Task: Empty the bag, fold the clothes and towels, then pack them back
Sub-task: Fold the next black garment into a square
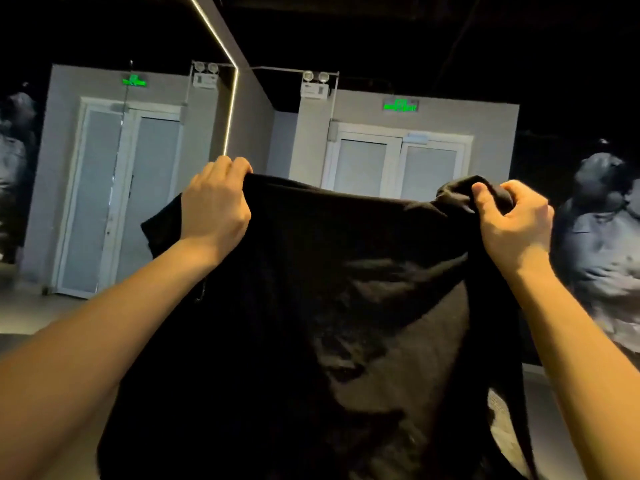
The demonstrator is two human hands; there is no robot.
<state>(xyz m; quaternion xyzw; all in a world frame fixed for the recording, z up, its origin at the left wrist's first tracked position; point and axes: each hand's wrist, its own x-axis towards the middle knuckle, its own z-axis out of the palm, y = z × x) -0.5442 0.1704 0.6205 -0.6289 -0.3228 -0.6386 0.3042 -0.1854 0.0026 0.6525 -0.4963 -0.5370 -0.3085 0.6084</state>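
Two hands grip black garment (329, 289) aloft.

The room is dark, with a black ceiling (381, 29). A thin light strip (231, 109) runs across the ceiling and then down a grey wall corner. Two grey walls each have a white double door with frosted panes, the left door (117, 199) nearer than the right door (398, 164). Above each door a green exit sign (134, 80) (400, 106) glows. A twin emergency lamp (205, 75) (315, 84) hangs beside each sign. The floor (31, 313) is grey. At the right edge stands a blurred grey figure (602, 237).
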